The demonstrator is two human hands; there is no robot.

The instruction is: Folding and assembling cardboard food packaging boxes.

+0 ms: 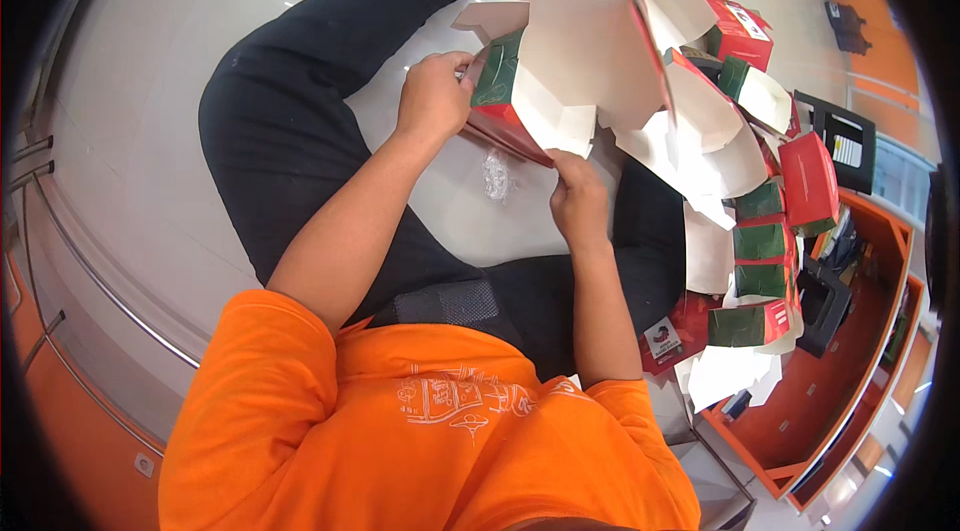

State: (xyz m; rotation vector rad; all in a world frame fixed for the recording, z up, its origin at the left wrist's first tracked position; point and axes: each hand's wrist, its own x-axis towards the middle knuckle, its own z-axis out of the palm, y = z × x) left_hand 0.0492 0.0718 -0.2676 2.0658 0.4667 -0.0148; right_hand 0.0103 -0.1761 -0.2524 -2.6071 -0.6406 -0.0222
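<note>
Between my hands is a partly folded cardboard food box, red and green outside and plain pale inside, its flaps standing up and its top spread wide. My left hand grips the green side panel near its far left corner. At the near lower edge, my right hand pinches the red side between thumb and fingers. Beneath the box, a crumpled piece of clear plastic lies on the tiled floor between my legs.
To my right, several folded red and green boxes form a curved row, with open ones beside my leg. Black plastic crates and an orange shelf unit stand behind them. A metal rail runs along the left.
</note>
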